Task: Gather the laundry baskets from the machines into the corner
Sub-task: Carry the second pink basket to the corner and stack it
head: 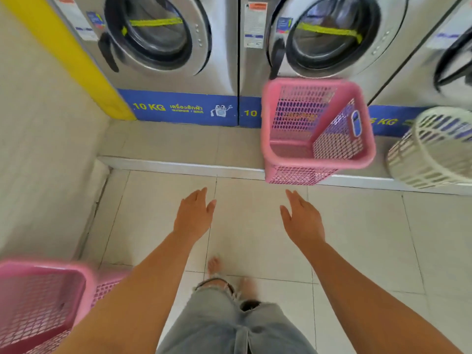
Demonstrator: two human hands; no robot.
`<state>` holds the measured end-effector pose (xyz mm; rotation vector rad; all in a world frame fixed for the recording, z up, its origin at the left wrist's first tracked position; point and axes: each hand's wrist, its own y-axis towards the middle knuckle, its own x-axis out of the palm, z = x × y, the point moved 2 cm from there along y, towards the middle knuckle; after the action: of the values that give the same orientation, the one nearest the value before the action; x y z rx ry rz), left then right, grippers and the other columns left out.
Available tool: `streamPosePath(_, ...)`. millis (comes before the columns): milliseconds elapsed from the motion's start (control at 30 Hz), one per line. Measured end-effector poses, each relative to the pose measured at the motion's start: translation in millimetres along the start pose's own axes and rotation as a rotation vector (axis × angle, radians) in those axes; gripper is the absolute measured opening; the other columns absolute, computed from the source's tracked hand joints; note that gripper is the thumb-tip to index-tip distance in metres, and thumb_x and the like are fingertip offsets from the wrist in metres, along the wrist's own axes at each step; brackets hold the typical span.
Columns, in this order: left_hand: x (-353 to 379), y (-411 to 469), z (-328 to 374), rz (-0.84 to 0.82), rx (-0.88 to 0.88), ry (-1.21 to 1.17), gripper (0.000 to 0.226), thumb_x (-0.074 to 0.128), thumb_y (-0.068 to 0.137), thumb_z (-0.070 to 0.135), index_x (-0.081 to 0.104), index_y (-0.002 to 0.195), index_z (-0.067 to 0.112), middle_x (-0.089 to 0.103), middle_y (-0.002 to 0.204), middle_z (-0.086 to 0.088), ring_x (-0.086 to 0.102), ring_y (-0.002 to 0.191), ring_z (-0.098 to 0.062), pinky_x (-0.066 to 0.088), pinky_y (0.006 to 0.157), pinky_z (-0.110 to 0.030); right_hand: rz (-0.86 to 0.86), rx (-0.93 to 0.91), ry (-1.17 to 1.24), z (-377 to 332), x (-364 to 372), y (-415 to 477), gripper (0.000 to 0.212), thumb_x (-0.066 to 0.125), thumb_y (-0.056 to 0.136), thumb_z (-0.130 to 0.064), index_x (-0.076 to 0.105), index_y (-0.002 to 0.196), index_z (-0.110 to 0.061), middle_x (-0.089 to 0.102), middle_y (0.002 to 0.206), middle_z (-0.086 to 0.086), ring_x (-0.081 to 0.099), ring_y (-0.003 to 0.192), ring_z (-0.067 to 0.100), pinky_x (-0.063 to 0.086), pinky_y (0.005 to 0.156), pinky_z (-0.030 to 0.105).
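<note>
Three laundry baskets sit in view at a row of steel front-loading washers (pixel 158 44) in a tiled laundrette. Both of the person's bare arms reach forward over the floor (pixel 357 226), the left hand (pixel 192 215) and the right hand (pixel 302 221) each spread flat, palms down, holding nothing. Ahead of the right hand, a pink mesh basket (pixel 316 131) stands on the raised step (pixel 178 164) against the second washer, its lower edge overhanging the step's lip. Just beside it to the right, a white slatted basket (pixel 434 149) leans tilted on the same step. Another pink basket (pixel 43 302) rests on the floor at lower left, near the white wall (pixel 38 149) and close by the left forearm. Torn grey jeans (pixel 229 320) and bare feet show below.
</note>
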<state>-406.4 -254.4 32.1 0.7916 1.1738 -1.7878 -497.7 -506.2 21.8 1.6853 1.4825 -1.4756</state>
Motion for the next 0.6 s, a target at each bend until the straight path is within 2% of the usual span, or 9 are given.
streamPosePath(233,-0.5,93.2,74.9,-0.034,0.088,0.022,0.055,0.038,0.102,0.038,0.033,0.150,0.010,0.038,0.152,-0.013,0.035,0.139,-0.032,0.025,0.116,-0.040,0.112,0.163,0.081,53.9,-35.3,65.5,0.051,0.045,0.098,-0.035,0.039,0.145,-0.016,0.047,0.149,0.007,0.049,0.132,0.030,0.038,0.109,0.047)
streamPosePath(367,-4.9,151.3,112.0,-0.063,0.104,-0.006,0.055,0.039,0.101,0.039,0.035,0.148,0.011,0.040,0.150,-0.013,0.038,0.137,-0.033,0.033,0.112,-0.043,0.114,0.272,0.114,75.5,-57.6,110.1,0.052,0.042,0.098,-0.034,0.035,0.147,-0.017,0.040,0.153,0.006,0.044,0.135,0.031,0.035,0.111,0.048)
streamPosePath(500,-8.7,201.7,152.7,-0.075,0.137,0.025,0.051,0.043,0.100,0.032,0.038,0.145,0.007,0.044,0.145,-0.019,0.043,0.131,-0.037,0.037,0.105,-0.043,0.170,0.339,0.151,93.7,-74.1,148.8,0.050,0.044,0.098,-0.033,0.039,0.144,-0.014,0.045,0.149,0.007,0.047,0.131,0.033,0.039,0.107,0.049)
streamPosePath(600,-7.7,228.6,176.9,-0.087,0.119,0.021,0.052,0.043,0.101,0.030,0.035,0.146,0.006,0.040,0.146,-0.020,0.042,0.131,-0.038,0.036,0.105,-0.044,0.170,0.365,0.162,108.4,-84.2,173.9,0.049,0.047,0.097,-0.031,0.040,0.142,-0.014,0.047,0.148,0.008,0.048,0.130,0.033,0.040,0.106,0.048)
